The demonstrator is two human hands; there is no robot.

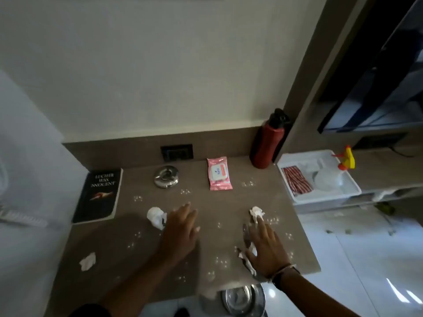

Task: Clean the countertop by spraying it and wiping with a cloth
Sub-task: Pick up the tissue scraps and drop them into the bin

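Head view: brown countertop [206,202] dotted all over with small white specks [248,184]. Left hand [180,227] open, fingers straight and pointing toward the wall, thumb side just beside a crumpled white wad [155,216]; touching it or not, cannot tell. Right hand [263,243] open too, fingers spread flat on the surface, a torn white scrap [248,261] of cloth or tissue showing from under its thumb side, forefinger tip reaching a second wad [256,211]. Third wad [88,260] near the left front edge, well apart from both hands. Along the back: black book [98,195], shiny metal dish [166,176], pink pack of wipes [219,173], red bottle [267,143] upright in the corner. Spray bottle [329,177] with yellow-and-orange trigger lying in a white tray [325,197] right of the countertop, beside red packets [296,181], well apart from both hands. Metal bin [242,298] below the front edge.
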